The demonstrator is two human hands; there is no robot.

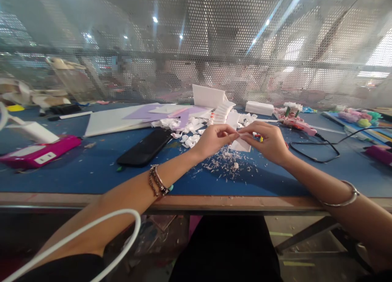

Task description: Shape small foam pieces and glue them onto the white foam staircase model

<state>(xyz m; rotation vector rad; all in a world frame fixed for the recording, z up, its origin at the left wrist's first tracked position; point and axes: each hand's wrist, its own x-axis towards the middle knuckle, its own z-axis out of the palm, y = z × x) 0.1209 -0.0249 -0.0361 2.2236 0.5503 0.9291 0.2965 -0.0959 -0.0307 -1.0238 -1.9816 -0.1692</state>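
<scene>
My left hand (218, 139) and my right hand (266, 140) meet fingertip to fingertip above the blue tabletop. Both pinch a small pale piece between thumb and forefinger; its kind is mostly hidden by the fingers. Just under the right fingers shows a white piece of foam or paper (241, 145); I cannot tell whether it is held or lies on the table. Fine white and pinkish shavings (229, 164) are scattered below the hands. Behind them stands a row of white folded pieces (223, 111) with orange spots along one side.
A black phone (145, 148) lies left of the hands. White and purple sheets (116, 118) and white scraps (191, 139) spread behind. At right are a pink corded tool (301, 126), its black cable (332, 151) and pastel bundles (357, 115). A magenta box (61, 150) sits far left.
</scene>
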